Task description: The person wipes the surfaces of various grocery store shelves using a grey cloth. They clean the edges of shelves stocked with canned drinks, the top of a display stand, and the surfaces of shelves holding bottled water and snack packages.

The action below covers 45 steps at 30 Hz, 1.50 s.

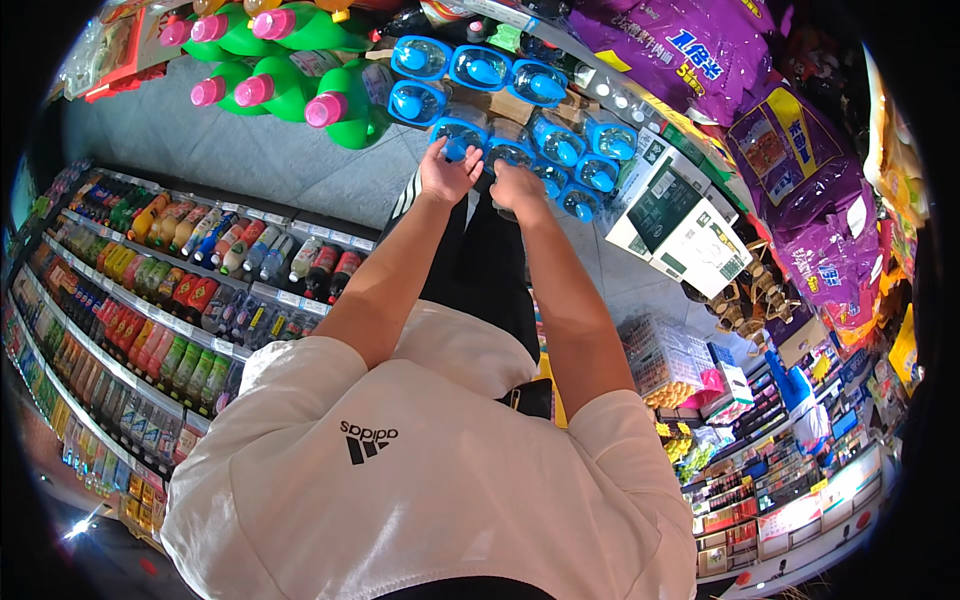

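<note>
My left hand [450,174] is palm up with its fingers apart and nothing in it, just in front of a large clear water bottle with a blue handle [459,136]. Beside it my right hand [516,184] has its fingers curled near another such bottle [510,142]; its palm side is hidden, and whether it touches or grips anything cannot be made out. Several more of these blue-handled bottles [480,67] stand in rows on the floor around and beyond both hands. Green jugs with pink caps [328,109] stand to their left.
A drinks shelf [172,322] lined with bottles runs along the left. White and green cartons [679,217] stand to the right. Purple noodle packs [802,150] are piled behind them. Fruit crates [660,352] lie farther right, and a person in blue and white [799,397] is in the distance.
</note>
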### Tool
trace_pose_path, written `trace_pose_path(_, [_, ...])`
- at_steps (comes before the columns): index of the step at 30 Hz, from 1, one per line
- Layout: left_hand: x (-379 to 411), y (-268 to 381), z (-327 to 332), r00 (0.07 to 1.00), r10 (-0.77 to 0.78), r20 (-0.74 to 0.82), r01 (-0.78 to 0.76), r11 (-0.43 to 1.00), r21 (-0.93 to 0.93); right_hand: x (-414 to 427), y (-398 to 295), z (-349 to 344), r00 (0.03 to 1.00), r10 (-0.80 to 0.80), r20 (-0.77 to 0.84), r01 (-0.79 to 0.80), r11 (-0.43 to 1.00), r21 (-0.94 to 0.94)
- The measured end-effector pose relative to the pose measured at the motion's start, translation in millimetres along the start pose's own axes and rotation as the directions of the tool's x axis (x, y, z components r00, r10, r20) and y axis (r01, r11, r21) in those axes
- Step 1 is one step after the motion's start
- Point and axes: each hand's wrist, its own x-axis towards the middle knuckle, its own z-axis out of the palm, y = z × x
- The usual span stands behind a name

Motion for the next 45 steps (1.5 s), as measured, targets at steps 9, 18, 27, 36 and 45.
trace_pose_path(9, [6, 24, 12, 0.888, 0.411, -0.205, -0.166, 0.703, 0.691, 6, 10, -2, 0.998, -0.032, -0.06, 0.033, 0.999, 0.022])
trace_pose_path(18, [24, 124, 27, 0.988, 0.152, -0.033, -0.116, 0.862, 0.493, 4, 5, 5, 0.992, 0.018, -0.126, -0.004, 0.994, 0.111])
trace_pose_path(27, [22, 112, -11, 0.978, 0.198, -0.064, -0.17, 0.936, 0.31, 5, 10, 16, 0.984, 0.022, -0.179, 0.003, 0.991, 0.137])
trace_pose_path(36, [26, 109, -12, 0.947, 0.299, -0.116, -0.218, 0.866, 0.451, 6, 10, 25, 0.974, 0.031, -0.223, 0.006, 0.987, 0.162])
trace_pose_path(45, [34, 103, -15, 0.904, 0.364, -0.225, -0.258, 0.882, 0.394, 6, 14, 29, 0.964, 0.062, -0.26, -0.005, 0.977, 0.213])
